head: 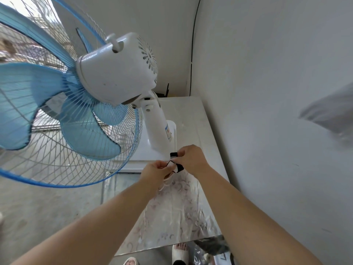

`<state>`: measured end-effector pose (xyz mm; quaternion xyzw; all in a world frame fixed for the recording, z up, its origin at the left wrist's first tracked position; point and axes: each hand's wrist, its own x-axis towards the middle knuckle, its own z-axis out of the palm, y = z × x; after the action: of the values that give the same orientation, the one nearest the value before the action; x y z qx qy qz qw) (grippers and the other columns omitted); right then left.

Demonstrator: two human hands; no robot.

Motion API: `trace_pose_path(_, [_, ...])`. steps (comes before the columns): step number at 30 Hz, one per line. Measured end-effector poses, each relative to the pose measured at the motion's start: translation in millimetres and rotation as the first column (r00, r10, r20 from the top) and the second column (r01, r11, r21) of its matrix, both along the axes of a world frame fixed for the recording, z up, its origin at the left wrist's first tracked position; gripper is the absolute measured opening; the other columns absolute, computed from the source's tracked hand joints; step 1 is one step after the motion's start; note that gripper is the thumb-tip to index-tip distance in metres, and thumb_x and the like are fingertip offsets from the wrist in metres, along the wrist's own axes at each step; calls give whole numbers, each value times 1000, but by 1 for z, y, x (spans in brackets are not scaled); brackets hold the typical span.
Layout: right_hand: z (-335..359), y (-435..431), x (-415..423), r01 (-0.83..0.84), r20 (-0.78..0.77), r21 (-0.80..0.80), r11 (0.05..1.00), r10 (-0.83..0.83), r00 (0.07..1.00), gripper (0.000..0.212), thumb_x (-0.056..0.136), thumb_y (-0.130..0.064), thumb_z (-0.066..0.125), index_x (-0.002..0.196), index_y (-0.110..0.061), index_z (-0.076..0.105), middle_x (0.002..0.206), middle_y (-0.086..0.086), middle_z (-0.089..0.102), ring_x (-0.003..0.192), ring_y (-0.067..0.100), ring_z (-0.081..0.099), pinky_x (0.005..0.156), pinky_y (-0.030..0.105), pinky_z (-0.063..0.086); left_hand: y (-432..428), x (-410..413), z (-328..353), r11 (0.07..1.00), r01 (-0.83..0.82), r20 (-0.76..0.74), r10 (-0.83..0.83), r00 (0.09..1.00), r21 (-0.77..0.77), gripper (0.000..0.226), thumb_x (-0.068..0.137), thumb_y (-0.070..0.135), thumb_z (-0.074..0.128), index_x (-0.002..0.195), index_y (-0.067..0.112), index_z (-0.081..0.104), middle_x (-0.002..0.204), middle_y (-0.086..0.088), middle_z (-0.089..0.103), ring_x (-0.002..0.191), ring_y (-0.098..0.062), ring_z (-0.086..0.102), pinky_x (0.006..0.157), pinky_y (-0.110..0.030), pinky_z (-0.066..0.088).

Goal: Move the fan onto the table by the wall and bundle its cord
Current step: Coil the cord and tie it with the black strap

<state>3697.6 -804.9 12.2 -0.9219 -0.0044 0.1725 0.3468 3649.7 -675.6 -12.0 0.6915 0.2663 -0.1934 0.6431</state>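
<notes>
While the fan stands on the table, both hands, left and right, pinch a black strap around the white cord.

The fan has a smooth, glossy white plastic body, translucent blue plastic blades and a thin wire grille. The table top is glossy and patterned; the wall looks matt.

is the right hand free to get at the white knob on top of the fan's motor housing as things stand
Probably not yet: the right hand and left hand are both busy with the black strap on the white cord; nothing blocks the white knob.
</notes>
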Motion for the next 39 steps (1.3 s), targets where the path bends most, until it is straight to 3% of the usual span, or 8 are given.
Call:
trace_pose_path(6, [-20,5,-18,163,185,227,960,-207,961,31,70,-20,75,50,-5,57,55,13,54,53,15,44,54,29,35,-4,7,16,875,-215,-301,84,950,-434,17,93,1,48,85,-7,61,72,-17,63,64,-24,59,43,-22,50])
trace_pose_path(16, [-24,-10,-26,-114,361,209,971,32,932,14,75,-17,74,63,-11,70,57,-17,52,64,-1,51,61,9,37,-1,21,12,849,-298,-468,68,881,-437,27,92,-3,37,69,-5,51,36,-14,53,30,-21,58,38,-16,46])
trace_pose_path(20, [-16,-24,-27,-281,404,118,952,213,890,7,79,-15,71,78,-12,77,78,-2,72,76,7,61,73,15,47,-4,24,11,825,-328,-462,93,882,-460,29,93,-2,38,67,0,49,31,-10,43,24,-18,50,62,-23,46])
trace_pose_path(23, [-16,-32,-31,-289,420,113,951,218,881,17,77,-7,70,91,-12,78,96,0,75,92,5,64,87,14,48,-6,25,10,818,-289,-429,57,901,-498,34,93,13,50,63,-1,56,38,-9,52,33,-18,55,57,-25,48])
trace_pose_path(29, [-24,-32,-46,-93,153,361,928,39,988,43,67,5,52,69,-31,76,102,-22,71,94,3,66,80,11,51,-4,16,6,888,-171,-332,22,943,-427,15,88,13,63,77,2,64,49,-4,61,34,-9,53,36,-14,43])
trace_pose_path(33, [-33,-32,-47,218,-21,553,804,-249,968,48,69,13,48,47,-25,67,105,-15,71,107,7,62,96,20,45,-1,16,4,941,-40,-268,-55,962,-335,7,83,-1,66,82,0,59,61,-8,55,50,-15,50,49,-24,45])
trace_pose_path(37, [-27,-23,-41,369,134,413,833,-457,879,34,71,8,54,85,-21,65,99,-7,63,95,14,59,81,21,43,4,15,3,975,44,-181,-84,980,-219,20,77,-15,64,75,3,56,72,-13,56,61,-19,53,53,-21,45])
trace_pose_path(39, [-26,-23,-35,562,-67,320,763,-574,816,24,78,-15,69,101,-13,61,99,0,59,89,18,58,73,24,43,11,14,1,988,54,-136,-74,988,-142,26,73,-20,64,80,4,56,80,-17,60,69,-24,57,61,-25,46])
